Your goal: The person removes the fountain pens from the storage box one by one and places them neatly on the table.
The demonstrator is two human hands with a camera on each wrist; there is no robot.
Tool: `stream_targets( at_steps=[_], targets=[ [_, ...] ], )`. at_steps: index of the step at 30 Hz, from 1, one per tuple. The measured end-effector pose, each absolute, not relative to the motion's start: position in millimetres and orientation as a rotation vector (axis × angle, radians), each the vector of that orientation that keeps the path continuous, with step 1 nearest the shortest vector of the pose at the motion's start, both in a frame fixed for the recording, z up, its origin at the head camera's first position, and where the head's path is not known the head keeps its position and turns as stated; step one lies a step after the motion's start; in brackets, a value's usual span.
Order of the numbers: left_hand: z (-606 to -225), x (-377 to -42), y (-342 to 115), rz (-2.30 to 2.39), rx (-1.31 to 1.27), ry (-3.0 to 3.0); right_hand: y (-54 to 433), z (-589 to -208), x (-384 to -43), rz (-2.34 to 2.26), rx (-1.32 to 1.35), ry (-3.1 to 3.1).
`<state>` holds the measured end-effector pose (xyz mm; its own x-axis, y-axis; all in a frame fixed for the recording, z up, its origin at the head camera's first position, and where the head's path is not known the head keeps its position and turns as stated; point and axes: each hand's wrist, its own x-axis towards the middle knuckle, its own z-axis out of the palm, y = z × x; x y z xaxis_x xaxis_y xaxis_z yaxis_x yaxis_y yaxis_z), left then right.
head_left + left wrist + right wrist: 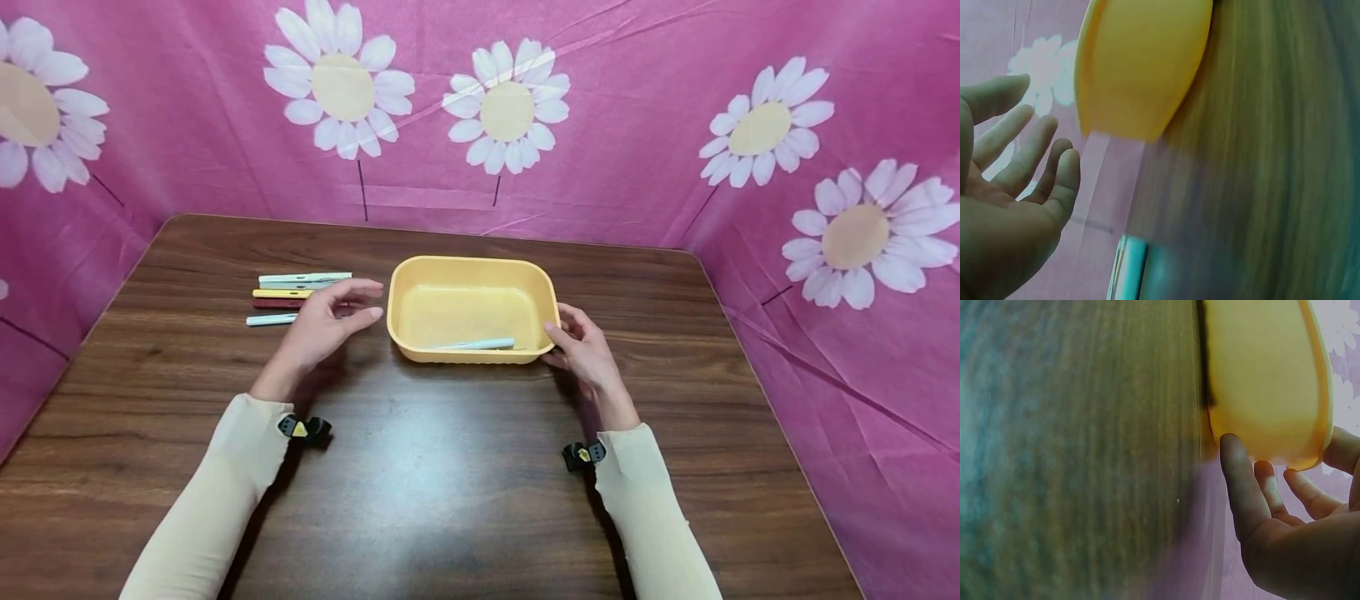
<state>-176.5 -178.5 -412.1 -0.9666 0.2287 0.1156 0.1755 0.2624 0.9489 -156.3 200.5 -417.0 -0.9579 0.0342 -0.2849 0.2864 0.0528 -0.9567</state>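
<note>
A yellow plastic tray (472,271) with rounded corners sits on the wooden table. A light blue pen (483,343) lies inside it along the near wall. My right hand (592,358) holds the tray's right end, the thumb over the rim and the fingers outside below it. In the right wrist view the fingertips (1232,447) are against the tray's end wall. Just off the tray's left end is my left hand (322,329), its fingers spread and loosely bent with nothing between them. Partly behind that hand lie several pens (281,293) in white, light blue, yellow and dark red.
The dark wooden table (420,483) spreads around the tray. A pink cloth (622,142) with white flowers hangs behind the table and along both sides. A small black camera is worn at each wrist, by the cream sleeves (217,492).
</note>
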Motion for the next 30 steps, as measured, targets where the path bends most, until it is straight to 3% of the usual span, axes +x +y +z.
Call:
stream_targets(
  at_steps=[15,22,30],
  targets=[
    [-401.0,-176.1,-141.1,1.969,0.582,2.286,200.6,-417.2,-156.9,-2.021,0.341,2.137],
    [-403.6,-192.6,-113.5,1.878,0.687,2.187,204.3,-417.7,-156.6,-2.022,0.35,2.138],
    [-401.2,-205.3,-108.0,1.797,0.587,2.166,202.7,-418.4,-156.7,-2.04,0.332,2.107]
  ],
)
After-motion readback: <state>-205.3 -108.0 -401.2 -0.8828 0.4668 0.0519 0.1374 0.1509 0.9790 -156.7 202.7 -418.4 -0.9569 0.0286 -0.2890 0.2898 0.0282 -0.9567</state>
